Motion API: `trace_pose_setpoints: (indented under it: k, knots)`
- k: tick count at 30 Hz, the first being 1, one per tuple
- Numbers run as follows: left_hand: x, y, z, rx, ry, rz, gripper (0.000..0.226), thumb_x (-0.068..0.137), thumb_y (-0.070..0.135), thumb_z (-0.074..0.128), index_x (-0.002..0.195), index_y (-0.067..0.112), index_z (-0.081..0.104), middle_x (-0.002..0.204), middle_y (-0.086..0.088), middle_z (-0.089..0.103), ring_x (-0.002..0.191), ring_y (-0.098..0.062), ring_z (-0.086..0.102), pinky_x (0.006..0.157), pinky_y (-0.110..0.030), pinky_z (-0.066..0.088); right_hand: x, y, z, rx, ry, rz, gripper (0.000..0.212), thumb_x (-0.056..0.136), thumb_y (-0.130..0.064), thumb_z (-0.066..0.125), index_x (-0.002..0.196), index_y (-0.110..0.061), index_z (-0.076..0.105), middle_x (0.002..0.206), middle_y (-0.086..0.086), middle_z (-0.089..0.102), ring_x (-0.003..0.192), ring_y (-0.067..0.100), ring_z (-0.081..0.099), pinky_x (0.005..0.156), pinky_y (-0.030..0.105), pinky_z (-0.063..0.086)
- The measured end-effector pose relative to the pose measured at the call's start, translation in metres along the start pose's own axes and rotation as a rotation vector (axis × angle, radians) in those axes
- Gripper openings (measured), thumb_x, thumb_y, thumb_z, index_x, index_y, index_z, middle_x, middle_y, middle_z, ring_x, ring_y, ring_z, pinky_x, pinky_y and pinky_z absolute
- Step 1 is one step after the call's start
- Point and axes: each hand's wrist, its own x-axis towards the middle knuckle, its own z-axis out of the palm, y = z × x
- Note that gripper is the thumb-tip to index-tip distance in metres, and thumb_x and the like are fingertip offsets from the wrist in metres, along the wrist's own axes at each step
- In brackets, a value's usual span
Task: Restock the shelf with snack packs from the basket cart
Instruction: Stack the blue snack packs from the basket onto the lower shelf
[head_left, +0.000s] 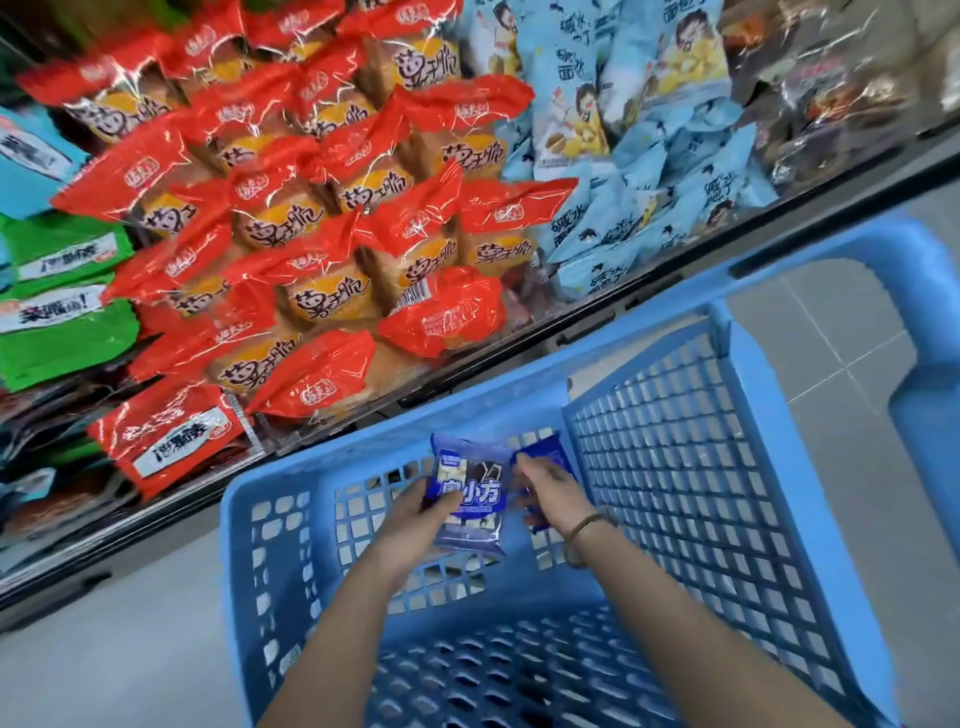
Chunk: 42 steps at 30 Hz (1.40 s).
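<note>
Both forearms reach down into the basket cart (675, 467), a light blue plastic one with lattice walls and floor. The left hand (415, 512) has its fingers curled round the left edge of a blue snack pack (470, 493), gripping it so that its printed face and the pale cubes behind its clear window face the camera. The right hand (545, 486), with a bracelet (584, 530) at the wrist, is closed on a dark blue pack (548, 454). That pack shows above the knuckles and again below the palm, but how the fingers lie on it is hidden.

The two packs are side by side, almost touching, near the basket's far wall and raised off its floor. The lattice side wall stands close to the right of the right hand. The far rim lies just beyond the packs, with open room above it.

Past the rim runs the dark front edge of the shelf (675, 280), close to the cart. Red snack packs (322, 291) are heaped behind it, directly beyond the hands. Light blue packs (649, 197) are piled to their right and green packs (62, 322) to their left. Grey floor (130, 649) shows left of the cart, and the cart's thick blue handle (924, 364) curves at the far right.
</note>
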Motion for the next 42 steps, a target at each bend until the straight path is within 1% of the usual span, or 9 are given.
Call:
trace_pose_setpoints:
  k: [4, 9, 14, 18, 22, 25, 28, 31, 42]
  knots:
    - [-0.002, -0.017, -0.013, -0.058, 0.062, -0.007, 0.02, 0.093, 0.034, 0.058, 0.112, 0.029, 0.055, 0.116, 0.0, 0.066, 0.108, -0.024, 0.062, 0.099, -0.051, 0.046, 0.034, 0.03, -0.007, -0.933, 0.342, -0.077, 0.073, 0.081, -0.05, 0.061, 0.135, -0.01, 0.033, 0.136, 0.014, 0.032, 0.125, 0.032, 0.037, 0.098, 0.04, 0.038]
    - [-0.018, -0.031, -0.027, -0.117, 0.073, 0.051, 0.017, 0.095, 0.026, 0.058, 0.111, 0.024, 0.058, 0.111, 0.0, 0.07, 0.106, -0.021, 0.064, 0.102, -0.047, 0.045, 0.051, 0.039, -0.005, -0.962, 0.338, -0.116, 0.084, 0.067, -0.035, 0.079, 0.128, -0.006, 0.03, 0.13, 0.016, 0.037, 0.117, 0.035, 0.042, 0.096, 0.042, 0.041]
    - [-0.077, -0.025, -0.052, -0.229, 0.069, 0.1, 0.018, 0.094, 0.026, 0.058, 0.11, 0.033, 0.056, 0.098, 0.021, 0.072, 0.094, 0.003, 0.065, 0.08, -0.016, 0.049, -0.01, -0.001, -0.01, 0.217, 0.135, 0.076, 0.021, 0.079, -0.014, 0.063, 0.095, -0.006, 0.051, 0.059, 0.004, 0.061, 0.05, 0.019, 0.058, 0.044, 0.021, 0.047]
    - [-0.149, -0.017, -0.088, -0.32, 0.105, 0.113, 0.021, 0.093, 0.015, 0.058, 0.113, 0.023, 0.059, 0.109, 0.001, 0.072, 0.106, -0.021, 0.066, 0.095, -0.038, 0.049, -0.104, -0.037, -0.008, 0.518, 0.026, 0.081, 0.023, 0.093, -0.008, 0.032, 0.077, -0.006, 0.047, 0.041, 0.005, 0.053, 0.036, 0.022, 0.055, 0.038, 0.025, 0.046]
    - [-0.213, -0.014, -0.139, -0.35, 0.155, 0.179, 0.021, 0.093, 0.007, 0.055, 0.112, 0.013, 0.06, 0.104, -0.008, 0.073, 0.098, -0.027, 0.068, 0.097, -0.047, 0.048, -0.197, -0.067, 0.033, 0.644, -0.099, 0.071, 0.027, 0.072, -0.032, 0.053, 0.064, -0.006, 0.054, 0.045, 0.005, 0.057, 0.041, 0.023, 0.057, 0.05, 0.029, 0.048]
    - [-0.25, -0.011, -0.176, -0.359, 0.186, 0.255, 0.014, 0.094, 0.01, 0.055, 0.104, 0.018, 0.061, 0.101, -0.002, 0.074, 0.084, -0.012, 0.071, 0.08, -0.032, 0.056, -0.248, -0.083, 0.088, 0.724, -0.245, 0.01, 0.042, 0.066, -0.037, 0.056, 0.091, -0.004, 0.066, 0.091, 0.023, 0.068, 0.081, 0.035, 0.067, 0.085, 0.048, 0.049]
    - [-0.28, -0.002, -0.214, -0.415, 0.255, 0.294, 0.013, 0.094, 0.015, 0.058, 0.098, 0.027, 0.056, 0.094, 0.02, 0.067, 0.078, 0.007, 0.066, 0.08, -0.027, 0.053, -0.28, -0.1, 0.152, 0.595, -0.258, 0.029, 0.013, 0.064, -0.014, 0.073, 0.07, -0.008, 0.064, 0.075, 0.02, 0.065, 0.065, 0.031, 0.067, 0.062, 0.037, 0.056]
    - [-0.31, 0.004, -0.267, -0.437, 0.359, 0.345, 0.026, 0.095, 0.012, 0.056, 0.12, 0.019, 0.054, 0.125, -0.004, 0.062, 0.114, -0.022, 0.06, 0.104, -0.048, 0.042, -0.295, -0.121, 0.208, 0.259, -0.271, -0.032, 0.041, 0.084, 0.008, 0.051, 0.05, -0.01, 0.064, 0.056, 0.01, 0.059, 0.04, 0.013, 0.059, 0.038, 0.016, 0.043]
    - [-0.33, 0.036, -0.434, -0.481, 0.595, 0.463, 0.023, 0.091, 0.001, 0.054, 0.108, 0.016, 0.057, 0.102, -0.015, 0.063, 0.077, -0.019, 0.062, 0.058, -0.032, 0.055, -0.315, -0.273, 0.34, -0.498, -0.203, -0.629, 0.037, 0.075, 0.005, 0.07, 0.104, -0.012, 0.054, 0.101, 0.005, 0.057, 0.085, 0.013, 0.054, 0.07, 0.015, 0.042]
